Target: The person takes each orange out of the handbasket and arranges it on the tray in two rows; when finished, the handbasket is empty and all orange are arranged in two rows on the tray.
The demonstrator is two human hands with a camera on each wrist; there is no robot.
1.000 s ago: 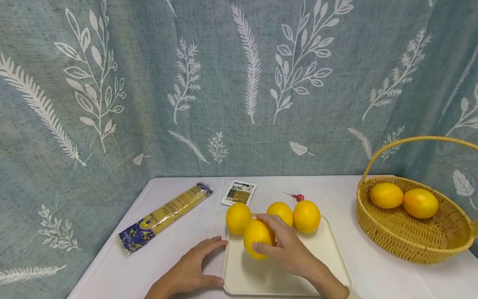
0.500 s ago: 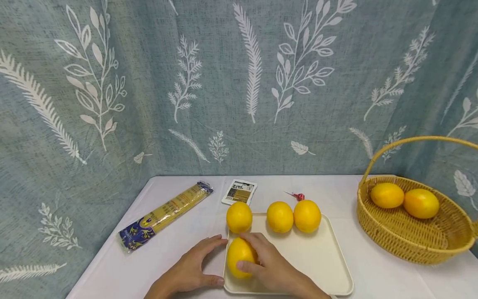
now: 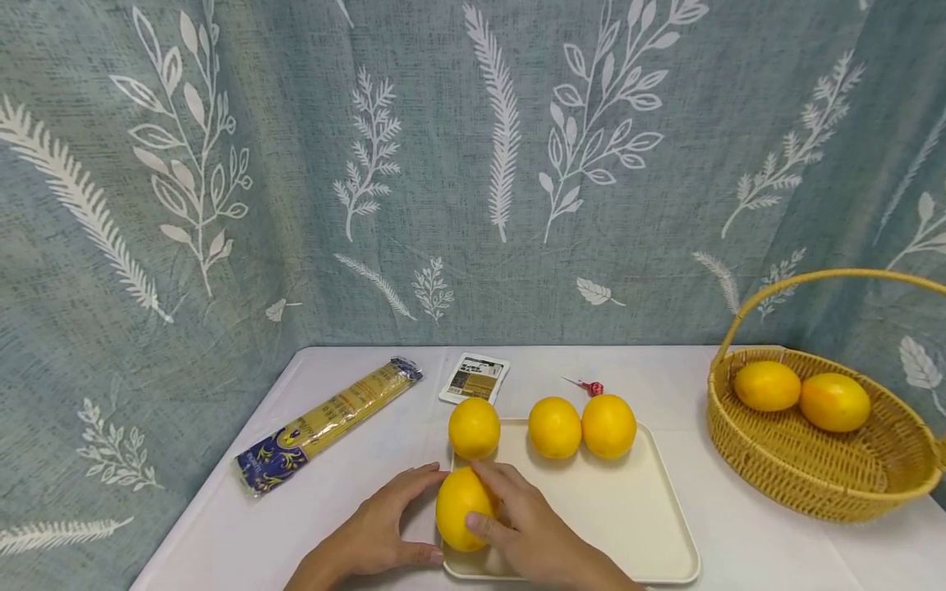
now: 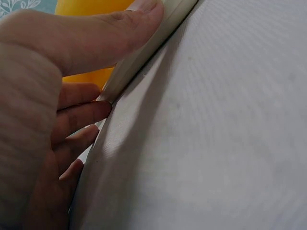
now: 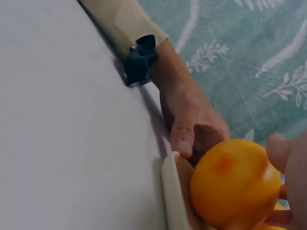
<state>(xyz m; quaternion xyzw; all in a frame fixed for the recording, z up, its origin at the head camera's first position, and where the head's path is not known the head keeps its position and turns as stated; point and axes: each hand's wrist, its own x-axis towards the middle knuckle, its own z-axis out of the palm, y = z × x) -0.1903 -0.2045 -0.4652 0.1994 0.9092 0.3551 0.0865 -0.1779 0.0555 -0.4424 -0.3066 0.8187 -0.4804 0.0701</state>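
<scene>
My right hand (image 3: 528,525) grips an orange (image 3: 460,510) at the near left corner of the cream tray (image 3: 613,525), thumb on its near side and fingers over the far side. Beside the tray's left edge lies my left hand (image 3: 377,521), thumb and fingers spread apart, with its tips at the rim (image 4: 170,24). In the right wrist view the held orange (image 5: 235,184) sits just inside the rim, close to the left thumb. Along the far side of the tray are another orange (image 3: 475,428) at the left corner and two oranges (image 3: 554,428) side by side.
A wicker basket (image 3: 805,501) with a tall handle stands at the right, holding two yellow fruits (image 3: 835,402). Spaghetti in a long packet (image 3: 328,427) lies at the left. Behind the tray are a small white-and-brown pouch (image 3: 475,378) and a red-wrapped lollipop (image 3: 594,388).
My right hand has carried the orange left and toward me, from mid-tray to the near left corner. My left hand has stayed at the tray's left edge.
</scene>
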